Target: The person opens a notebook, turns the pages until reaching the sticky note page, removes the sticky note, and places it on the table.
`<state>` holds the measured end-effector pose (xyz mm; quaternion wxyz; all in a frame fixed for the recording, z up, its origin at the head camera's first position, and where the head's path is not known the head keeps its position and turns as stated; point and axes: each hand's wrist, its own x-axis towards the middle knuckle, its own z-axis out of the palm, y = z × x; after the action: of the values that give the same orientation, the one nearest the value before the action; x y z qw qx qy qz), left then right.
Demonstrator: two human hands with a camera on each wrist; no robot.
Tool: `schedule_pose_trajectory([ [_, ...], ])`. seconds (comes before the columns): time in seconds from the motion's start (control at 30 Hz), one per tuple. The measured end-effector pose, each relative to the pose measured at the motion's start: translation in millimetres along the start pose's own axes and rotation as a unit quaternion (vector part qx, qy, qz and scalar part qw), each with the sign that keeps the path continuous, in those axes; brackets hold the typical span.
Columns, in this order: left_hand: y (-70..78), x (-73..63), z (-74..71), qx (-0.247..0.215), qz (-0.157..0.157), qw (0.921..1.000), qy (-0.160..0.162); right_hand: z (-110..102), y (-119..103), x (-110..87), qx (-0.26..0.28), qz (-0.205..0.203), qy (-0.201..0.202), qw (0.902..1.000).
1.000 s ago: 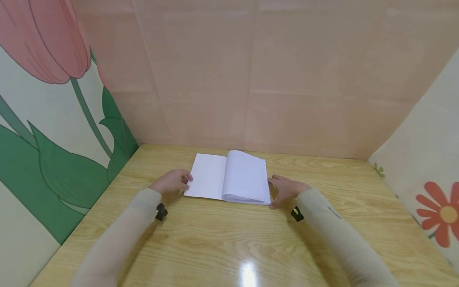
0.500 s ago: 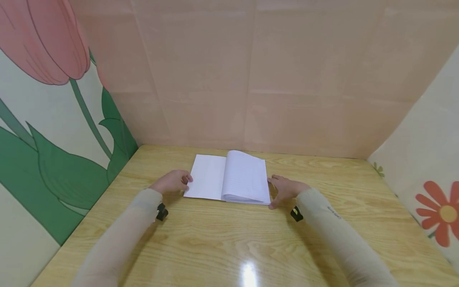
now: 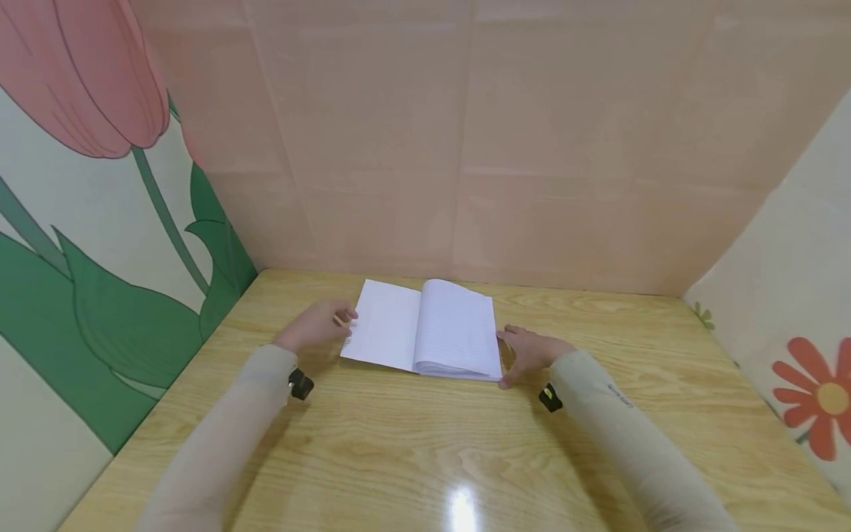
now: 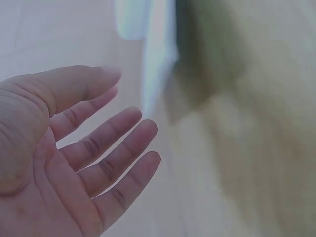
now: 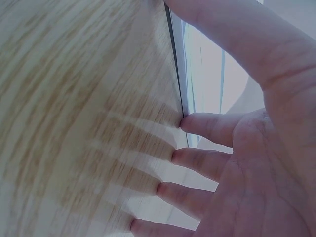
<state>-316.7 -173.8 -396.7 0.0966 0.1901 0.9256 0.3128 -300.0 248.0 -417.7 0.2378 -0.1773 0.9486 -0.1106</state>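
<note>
An open notebook point(image 3: 455, 329) lies on the wooden table, with a lined page bowed up on its right half. Its white cover point(image 3: 385, 325) is spread to the left, the outer edge raised a little over a shadow. At that edge is my left hand point(image 3: 319, 324); the left wrist view shows its fingers loosely extended, the fingertips point(image 4: 148, 128) right by the cover's edge and the thumb apart. My right hand point(image 3: 532, 349) rests at the notebook's right edge, thumb by the near corner. In the right wrist view its spread fingers point(image 5: 202, 163) touch down on the table along the edge.
The wooden table point(image 3: 399, 458) runs up to a plain pinkish back wall point(image 3: 465, 148). A tulip-painted panel point(image 3: 100, 295) borders it on the left, a flower-painted one point(image 3: 784, 281) on the right. Dark wrist devices point(image 3: 301, 384) sit under both sleeves.
My left hand has risen slightly, and the cover's left edge has tilted up from the table with it. The right hand and the notebook's right half have stayed in place.
</note>
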Motion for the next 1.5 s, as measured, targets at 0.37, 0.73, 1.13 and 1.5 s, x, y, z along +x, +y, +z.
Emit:
schedule_pose_trajectory([
  [0.37, 65.8, 12.8, -8.2, -0.007, 0.070, 0.9966, 0.042, 1.5, 3.8, 0.4, 0.004, 0.005, 0.001, 1.0000],
  [0.73, 120.2, 35.2, 34.9, -0.052, 0.165, 0.9849, -0.001, -0.3, 0.3, 0.3, 0.000, -0.005, 0.004, 1.0000],
  [1.13, 129.9, 47.8, 85.8, -0.069, 0.151, 0.9804, -0.106, -1.6, -2.9, -1.1, -0.001, -0.011, 0.006, 0.9999],
  [1.5, 119.4, 54.4, 102.2, -0.078, 0.123, 0.9800, -0.136, 0.9, 0.8, 1.0, -0.002, -0.003, 0.003, 1.0000],
])
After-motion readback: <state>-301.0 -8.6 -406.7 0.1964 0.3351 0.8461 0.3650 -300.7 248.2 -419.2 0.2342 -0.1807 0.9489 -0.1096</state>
